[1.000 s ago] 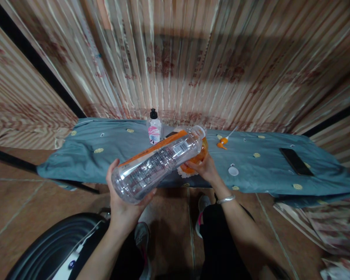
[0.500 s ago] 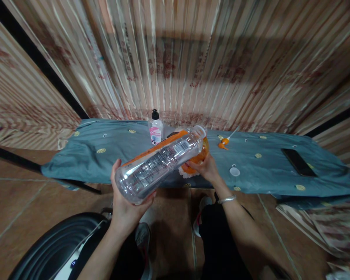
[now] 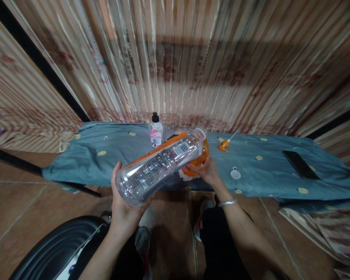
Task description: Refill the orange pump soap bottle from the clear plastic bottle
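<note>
Left hand: the left hand cups the base of a large clear plastic bottle with an orange label strip and a printed barcode; its grip is clamped around the bottle's bottom end, thumb on the near left side and fingers under it.
Clear bottle: it lies tilted, almost on its side, held in the air above the near edge of the table, base towards the person and open mouth pointing away and to the right.
Bottle mouth: it sits right above a round orange container with a pale frilled rim; whether the two touch cannot be told.
Right hand: the right hand is closed on the near right side of the orange container, its grip clamped on it; a silver bangle circles the wrist.
Orange container: it stands at the near edge of the table, just right of the clear bottle's middle, partly hidden behind the bottle.
Table cover: a grey-blue cloth with small yellow round motifs covers the table.
Behind the clear bottle: a small clear bottle with a black cap and pink label stands upright, just left of the big bottle's mouth.
Right of the clear bottle: a small orange pump nozzle with a thin white tube lies on the cloth, and nearer the person a white round cap lies flat.
Far right of the clear bottle: a black phone lies flat on the cloth, well apart from the hands.
Backdrop: a striped beige and red curtain hangs behind the table.
</note>
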`<state>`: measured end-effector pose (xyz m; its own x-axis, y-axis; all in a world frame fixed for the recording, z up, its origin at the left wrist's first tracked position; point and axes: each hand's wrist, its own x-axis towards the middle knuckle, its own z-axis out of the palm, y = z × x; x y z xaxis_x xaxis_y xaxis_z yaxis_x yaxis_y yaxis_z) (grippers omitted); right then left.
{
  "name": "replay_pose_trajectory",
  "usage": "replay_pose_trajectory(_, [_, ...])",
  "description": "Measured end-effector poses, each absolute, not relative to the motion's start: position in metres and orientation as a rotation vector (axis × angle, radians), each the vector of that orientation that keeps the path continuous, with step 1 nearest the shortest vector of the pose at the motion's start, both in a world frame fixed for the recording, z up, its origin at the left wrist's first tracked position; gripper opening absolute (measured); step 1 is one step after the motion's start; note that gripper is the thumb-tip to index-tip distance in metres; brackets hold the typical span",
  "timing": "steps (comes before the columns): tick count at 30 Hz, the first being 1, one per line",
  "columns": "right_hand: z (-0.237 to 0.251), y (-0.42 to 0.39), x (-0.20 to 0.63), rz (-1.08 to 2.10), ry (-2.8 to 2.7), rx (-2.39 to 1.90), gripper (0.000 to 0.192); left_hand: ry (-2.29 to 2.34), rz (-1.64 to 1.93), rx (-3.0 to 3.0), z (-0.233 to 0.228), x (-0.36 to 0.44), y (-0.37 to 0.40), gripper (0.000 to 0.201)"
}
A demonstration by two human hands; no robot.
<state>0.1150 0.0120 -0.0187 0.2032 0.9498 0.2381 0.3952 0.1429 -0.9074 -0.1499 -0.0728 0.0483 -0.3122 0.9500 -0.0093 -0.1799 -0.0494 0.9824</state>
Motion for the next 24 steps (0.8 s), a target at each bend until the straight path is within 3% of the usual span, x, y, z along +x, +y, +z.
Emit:
replay_pose_trajectory(3, [-0.015, 0.011, 0.114, 0.691, -1.37, -1.441, 0.073, 1.214, 1.421, 0.779, 0.051, -0.153, -0.071, 0.127])
replay_pose_trajectory(13, [-0.018, 0.012, 0.116, 0.687, -1.376, -1.455, 0.074, 1.255, 1.478, 0.768, 0.053, -0.151, -0.072, 0.094])
replay_pose_trajectory(18, [-0.016, 0.011, 0.115, 0.693, -1.367, -1.474, 0.074, 1.224, 1.432, 0.578, 0.065, -0.147, -0.072, 0.108])
replay_pose_trajectory(24, [-0.012, 0.01, 0.115, 0.659, -1.39, -1.493, 0.073, 1.219, 1.447, 0.578, 0.07, -0.143, -0.075, 0.095])
